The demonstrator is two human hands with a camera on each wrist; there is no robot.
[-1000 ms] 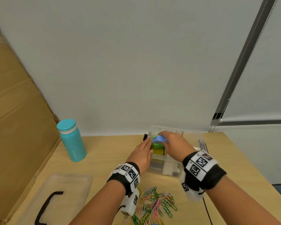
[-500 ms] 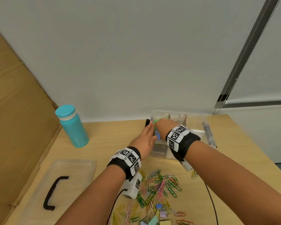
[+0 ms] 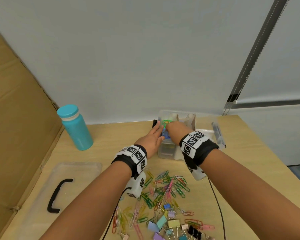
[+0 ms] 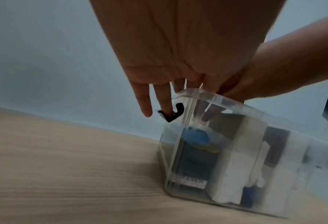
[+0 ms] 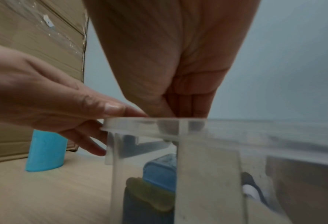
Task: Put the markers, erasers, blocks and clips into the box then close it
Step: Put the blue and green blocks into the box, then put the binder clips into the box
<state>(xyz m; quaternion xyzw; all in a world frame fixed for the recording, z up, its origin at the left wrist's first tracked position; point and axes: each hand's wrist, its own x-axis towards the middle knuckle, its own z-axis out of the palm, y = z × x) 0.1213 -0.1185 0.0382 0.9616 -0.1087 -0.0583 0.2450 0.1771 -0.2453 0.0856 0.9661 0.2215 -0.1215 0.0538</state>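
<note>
The clear box [image 3: 166,153] stands open near the wall. My left hand [image 3: 154,135] rests against its left side with straight fingers, its thumb [image 5: 113,107] on the rim [image 5: 236,128] and one finger on the black latch [image 4: 175,112]. My right hand [image 3: 172,129] reaches down into the box's left part, fingers straight, holding nothing that shows. Under it lies a blue block [image 3: 165,134], with a green block [image 3: 166,122] behind. An eraser [image 4: 193,181] stands low in the box. Paper clips [image 3: 164,187] and binder clips [image 3: 171,224] lie loose in front.
The clear lid [image 3: 87,168] with its black handle [image 3: 57,194] lies at the front left. A teal bottle [image 3: 74,127] stands left of the box beside a cardboard sheet [image 3: 16,118]. A black cable [image 3: 218,208] runs past the clips.
My right hand has carried the blue block down into the box's left part and no longer holds it. The left hand has stayed against the box's side.
</note>
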